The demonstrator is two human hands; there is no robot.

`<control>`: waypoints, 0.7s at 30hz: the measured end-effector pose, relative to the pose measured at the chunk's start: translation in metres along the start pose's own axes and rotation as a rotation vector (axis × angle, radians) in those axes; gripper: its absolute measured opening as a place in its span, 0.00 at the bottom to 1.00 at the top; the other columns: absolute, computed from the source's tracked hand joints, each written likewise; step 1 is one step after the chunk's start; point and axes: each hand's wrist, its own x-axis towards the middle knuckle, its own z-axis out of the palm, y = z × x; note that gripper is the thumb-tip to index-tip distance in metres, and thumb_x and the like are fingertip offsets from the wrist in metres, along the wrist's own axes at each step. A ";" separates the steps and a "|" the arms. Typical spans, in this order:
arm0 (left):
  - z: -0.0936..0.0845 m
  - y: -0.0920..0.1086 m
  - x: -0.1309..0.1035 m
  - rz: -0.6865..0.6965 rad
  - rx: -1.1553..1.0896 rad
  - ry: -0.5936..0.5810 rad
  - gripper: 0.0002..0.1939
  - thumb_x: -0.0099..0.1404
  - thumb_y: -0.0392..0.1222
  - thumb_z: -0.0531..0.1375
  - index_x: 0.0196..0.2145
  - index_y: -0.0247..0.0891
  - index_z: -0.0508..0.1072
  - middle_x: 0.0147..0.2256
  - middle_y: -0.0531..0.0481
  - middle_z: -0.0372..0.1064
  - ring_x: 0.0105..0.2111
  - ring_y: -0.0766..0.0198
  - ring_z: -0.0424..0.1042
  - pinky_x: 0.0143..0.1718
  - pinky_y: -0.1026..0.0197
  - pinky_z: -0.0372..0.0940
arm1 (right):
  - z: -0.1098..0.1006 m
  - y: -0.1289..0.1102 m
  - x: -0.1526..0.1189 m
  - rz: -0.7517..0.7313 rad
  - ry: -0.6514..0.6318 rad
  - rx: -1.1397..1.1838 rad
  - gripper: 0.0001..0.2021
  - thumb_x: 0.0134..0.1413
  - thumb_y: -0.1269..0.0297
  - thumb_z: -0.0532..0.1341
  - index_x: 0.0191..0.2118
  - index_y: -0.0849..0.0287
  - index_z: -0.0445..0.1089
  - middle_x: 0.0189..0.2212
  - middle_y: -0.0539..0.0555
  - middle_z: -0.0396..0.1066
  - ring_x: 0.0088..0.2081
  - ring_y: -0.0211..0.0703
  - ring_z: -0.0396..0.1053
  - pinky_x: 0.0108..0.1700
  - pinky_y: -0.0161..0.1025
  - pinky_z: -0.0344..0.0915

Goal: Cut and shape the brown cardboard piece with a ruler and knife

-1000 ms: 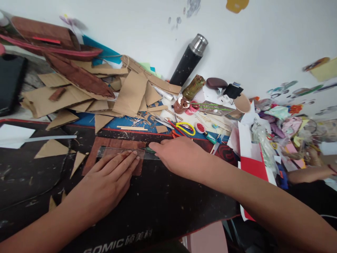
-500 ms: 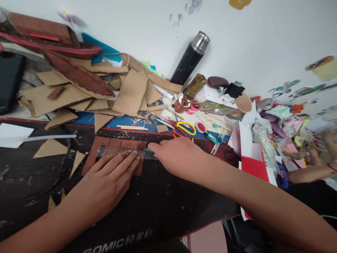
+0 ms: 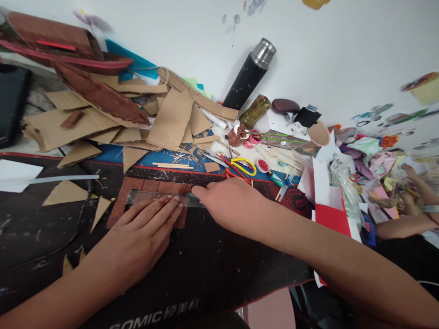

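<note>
My left hand lies flat with fingers stretched out, pressing a clear ruler onto a brown-painted sheet of cardboard. My right hand is closed at the ruler's right end, beside the sheet's right edge. A bit of a thin green tool shows at its fingertips; the rest is hidden by the hand, so its kind is unclear. Sheet and ruler rest on a black desk mat.
Cardboard scraps and a brown boat-shaped piece lie behind the mat. A black thermos, yellow-handled scissors and a paint jar are farther right. A red-and-white box stands near another person's arm.
My hands, the ruler and the brown sheet hold almost the same place. The view has shifted slightly, and the other person's hand at the far right has moved up.
</note>
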 end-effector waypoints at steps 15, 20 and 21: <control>0.000 0.002 0.001 -0.035 -0.045 0.006 0.31 0.84 0.44 0.52 0.80 0.38 0.66 0.68 0.37 0.80 0.65 0.45 0.78 0.71 0.43 0.63 | 0.002 0.002 0.001 -0.064 0.015 -0.077 0.26 0.74 0.80 0.61 0.73 0.63 0.72 0.46 0.60 0.86 0.43 0.51 0.86 0.37 0.42 0.70; -0.001 0.002 0.003 -0.038 -0.044 0.022 0.29 0.85 0.44 0.51 0.77 0.38 0.70 0.67 0.38 0.81 0.65 0.46 0.78 0.71 0.44 0.63 | 0.005 0.002 -0.001 -0.042 0.041 -0.069 0.24 0.76 0.79 0.59 0.71 0.63 0.73 0.45 0.60 0.86 0.41 0.51 0.86 0.38 0.43 0.70; -0.001 0.002 0.003 -0.040 -0.051 0.024 0.29 0.85 0.45 0.52 0.77 0.38 0.70 0.67 0.38 0.82 0.65 0.46 0.78 0.71 0.44 0.63 | 0.006 0.002 -0.001 -0.038 0.045 -0.068 0.23 0.77 0.79 0.59 0.71 0.63 0.73 0.44 0.60 0.86 0.41 0.51 0.86 0.38 0.43 0.71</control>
